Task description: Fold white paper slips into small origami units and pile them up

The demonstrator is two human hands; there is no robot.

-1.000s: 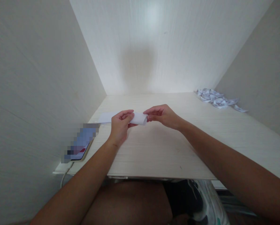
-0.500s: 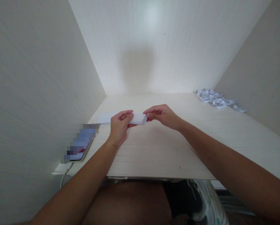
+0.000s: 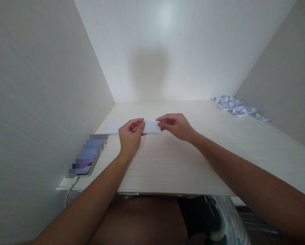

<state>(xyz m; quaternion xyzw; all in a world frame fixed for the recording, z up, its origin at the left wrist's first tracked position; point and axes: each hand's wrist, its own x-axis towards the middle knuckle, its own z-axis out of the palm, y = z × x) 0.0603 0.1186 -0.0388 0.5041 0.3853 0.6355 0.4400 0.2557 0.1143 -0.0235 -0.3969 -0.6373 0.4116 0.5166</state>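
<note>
Head view: at the centre of the frame, a narrow white rectangular piece of paper (image 3: pixel 151 128) sits between both hands, over a pale wood-grain tabletop (image 3: pixel 167 166). The left hand (image 3: pixel 131 134) has thumb and fingers clamped on its left part — the right hand (image 3: pixel 176 126) pinches its right end. Flat white paper (image 3: pixel 111 128) shows left of centre, whether joined or separate I cannot tell — a light-edged phone with a pixelated screen (image 3: pixel 87 158) lies lower left, a tangled heap of white strips (image 3: pixel 238 108) right of centre.

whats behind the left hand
White paper on the table shows to the left of the left hand; what the hand covers, including whether it joins the held paper, cannot be seen.
</note>
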